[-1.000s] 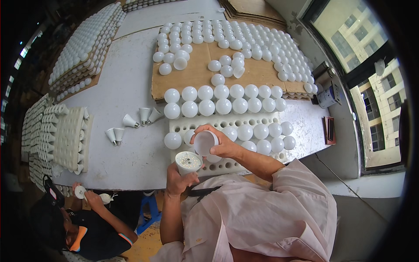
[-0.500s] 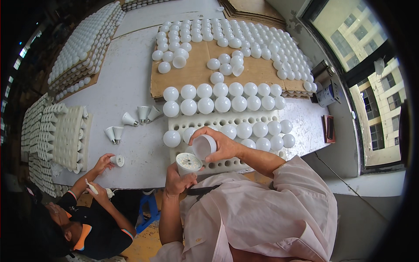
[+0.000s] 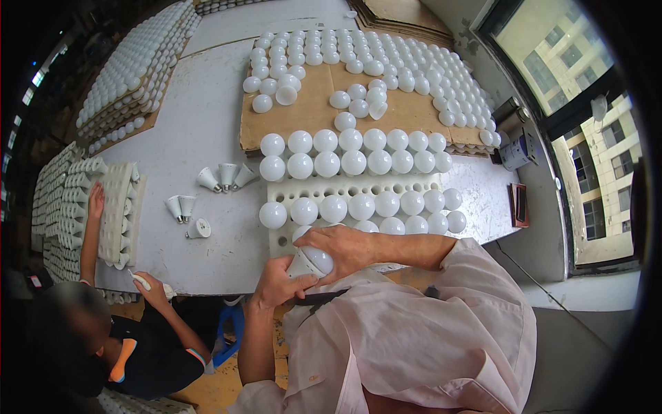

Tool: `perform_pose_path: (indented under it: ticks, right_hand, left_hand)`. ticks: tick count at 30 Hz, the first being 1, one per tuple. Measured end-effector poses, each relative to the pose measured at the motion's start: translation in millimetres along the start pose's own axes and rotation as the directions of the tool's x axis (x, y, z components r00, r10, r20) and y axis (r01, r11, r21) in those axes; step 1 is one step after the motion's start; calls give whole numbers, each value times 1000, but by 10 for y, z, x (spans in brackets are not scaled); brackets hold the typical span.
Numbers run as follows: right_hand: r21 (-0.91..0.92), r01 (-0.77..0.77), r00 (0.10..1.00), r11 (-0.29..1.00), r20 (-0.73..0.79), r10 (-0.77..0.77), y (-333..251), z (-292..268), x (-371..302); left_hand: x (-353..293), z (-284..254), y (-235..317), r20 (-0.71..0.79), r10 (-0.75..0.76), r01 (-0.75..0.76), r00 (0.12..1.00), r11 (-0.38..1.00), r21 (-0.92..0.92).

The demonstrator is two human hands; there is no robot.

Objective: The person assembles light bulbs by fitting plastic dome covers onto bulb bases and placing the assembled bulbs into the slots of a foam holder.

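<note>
Over the front edge of the table, my left hand is closed around the white cone-shaped base of an LED bulb. My right hand wraps the round frosted cover, which sits against the base's wide end. Fingers and palm partly hide the joint between the two parts. Just beyond my hands is a white foam tray with rows of holes. Bulbs with round white tops stand in it in several rows.
Loose covers lie on a cardboard sheet behind the tray. Several bulb bases and one base lying apart are at left. A co-worker holds a small white tool near stacked trays. A window is at right.
The cover has come down from beside the base onto its open end, hiding the chip board. The co-worker has set a base on the table and reached toward the stacked trays.
</note>
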State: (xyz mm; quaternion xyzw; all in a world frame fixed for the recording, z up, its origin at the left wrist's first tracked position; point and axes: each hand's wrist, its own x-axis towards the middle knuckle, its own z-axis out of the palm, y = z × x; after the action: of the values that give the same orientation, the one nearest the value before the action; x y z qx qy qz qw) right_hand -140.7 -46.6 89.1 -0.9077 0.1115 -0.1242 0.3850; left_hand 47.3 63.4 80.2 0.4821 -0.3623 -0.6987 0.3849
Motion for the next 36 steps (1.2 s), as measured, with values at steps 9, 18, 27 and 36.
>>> perform_pose_path:
  ticks: [9,18,27,36]
  right_hand:
    - [-49,18,997,999,-72,-22,-54,111,-3]
    - [145,500,847,854,-287,-447,43,218,131]
    - [206,345,917,916,-282,-282,96,252,108]
    - [220,349,918,911,-277,-284,10,208,68]
  left_hand:
    - [-45,3,19,26,-32,31,999,999,29]
    - [-39,-71,36,152,-102,108,983,994,-31]
    - [33,38,-32,-34,350,-277,936,793,543]
    - [42,86,11,-88,107,-59,990,900,431]
